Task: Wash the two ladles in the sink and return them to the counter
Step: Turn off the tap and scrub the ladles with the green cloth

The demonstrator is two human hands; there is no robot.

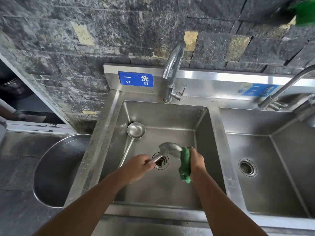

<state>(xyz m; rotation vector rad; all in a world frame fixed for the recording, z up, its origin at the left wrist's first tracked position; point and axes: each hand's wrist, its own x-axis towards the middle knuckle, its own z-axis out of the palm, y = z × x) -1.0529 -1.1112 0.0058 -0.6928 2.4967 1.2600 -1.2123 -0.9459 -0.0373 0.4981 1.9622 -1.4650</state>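
Over the drain of the left steel sink (211, 150), my left hand (138, 167) grips the handle of a steel ladle (168, 149), whose bowl points right and is turned on its side. My right hand (196, 162) presses a green cloth (185, 166) against that bowl. A second ladle (135, 130) lies in the sink's back left corner, bowl up, with its long handle running toward my left hand along the left wall.
A curved tap (173, 68) stands behind the left sink, no water visibly running. A second basin (265, 167) with its own tap (281, 92) lies to the right. A large steel bowl (56, 169) sits on the dark counter (15, 176) at the left.
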